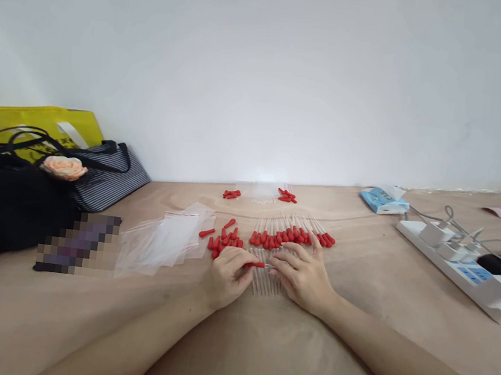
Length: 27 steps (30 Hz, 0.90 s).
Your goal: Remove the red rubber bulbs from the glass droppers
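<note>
My left hand (228, 277) is closed round a red rubber bulb (255, 265), which points to the right. Pinched in my right hand (305, 280) is a thin glass dropper tube (267, 266), its end meeting the bulb's mouth; how deep it sits I cannot tell. Beneath both hands lies a row of bare glass tubes (266, 284), partly covered by my fingers. Loose red bulbs (224, 242) are heaped just beyond my left hand. Past my right hand, several droppers with red bulbs (290, 235) lie side by side, bulbs toward me.
Clear zip bags (166, 241) are spread on the wooden table (221, 354) at left, near a black bag (15, 201) and a yellow bag (35, 118). Bagged droppers (286, 195) lie by the wall. A tissue pack (383, 201) and power strip (455, 267) occupy the right.
</note>
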Tool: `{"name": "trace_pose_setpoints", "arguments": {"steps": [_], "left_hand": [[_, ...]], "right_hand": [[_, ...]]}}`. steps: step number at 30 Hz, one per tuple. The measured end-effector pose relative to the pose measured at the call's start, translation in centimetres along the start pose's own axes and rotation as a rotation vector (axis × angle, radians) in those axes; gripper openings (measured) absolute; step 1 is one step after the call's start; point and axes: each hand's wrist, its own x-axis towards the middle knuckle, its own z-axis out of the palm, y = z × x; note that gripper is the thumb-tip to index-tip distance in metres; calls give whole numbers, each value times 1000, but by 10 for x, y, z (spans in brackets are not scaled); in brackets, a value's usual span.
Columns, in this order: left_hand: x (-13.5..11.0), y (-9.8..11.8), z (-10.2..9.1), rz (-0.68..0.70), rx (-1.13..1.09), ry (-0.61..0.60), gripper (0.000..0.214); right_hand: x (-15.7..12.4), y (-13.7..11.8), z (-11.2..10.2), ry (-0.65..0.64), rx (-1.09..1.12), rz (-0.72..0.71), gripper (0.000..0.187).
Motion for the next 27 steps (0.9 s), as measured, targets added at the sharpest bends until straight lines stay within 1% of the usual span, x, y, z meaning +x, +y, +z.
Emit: {"name": "trace_pose_setpoints", "arguments": {"steps": [2, 6, 8, 11, 14, 18, 20, 23, 25, 27], "left_hand": [[0, 0, -1, 21, 3, -36, 16], [1, -1, -2, 93, 95, -194, 28], [1, -2, -1, 114, 133, -224, 28], [0, -3, -1, 131, 153, -220, 24], [-3, -2, -1, 141, 153, -212, 19], [-6, -2, -3, 146, 137, -167, 17], [-7, -6, -6, 135, 141, -155, 18], [-9, -14, -13, 97, 184, -140, 21], [-10, -17, -18, 106, 194, -124, 22], [-11, -19, -22, 89, 179, -80, 23]], "right_hand": [[-1, 0, 0, 19, 16, -7, 12], [-1, -1, -2, 56, 70, -65, 15], [0, -2, -4, 78, 86, -87, 17], [-1, -2, -4, 99, 100, -113, 17], [-3, -2, -3, 95, 107, -141, 13], [-6, -1, -2, 96, 99, -153, 13], [-6, 1, -2, 99, 91, -139, 15], [-6, 0, -4, 124, 79, -82, 15], [-5, -2, -4, 137, 74, -76, 13], [-3, -3, -5, 117, 45, -72, 12]]}}
